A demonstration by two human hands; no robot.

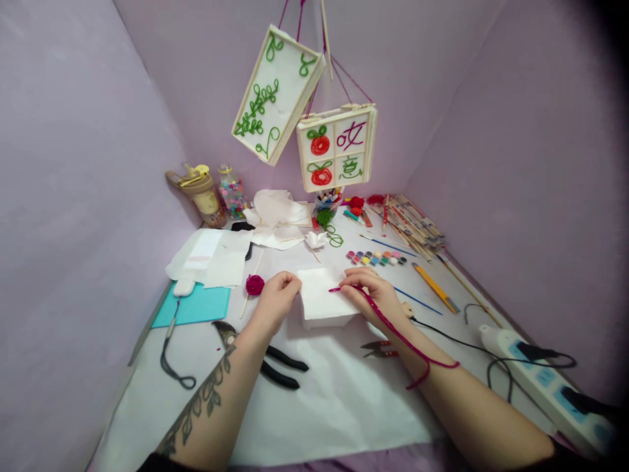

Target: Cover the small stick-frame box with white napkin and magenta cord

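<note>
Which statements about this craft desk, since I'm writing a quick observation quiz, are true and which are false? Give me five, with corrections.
1. The right hand holds a magenta cord. True.

2. The left hand grips the black-handled cutters. False: that hand is at the left edge of the white box, and the cutters lie on the table.

3. A frame with green vines hangs to the left of one with red fruits. True.

4. The magenta ball lies to the right of the white box. False: it lies to the left.

5. The small paint pots come in several colours. True.
</note>
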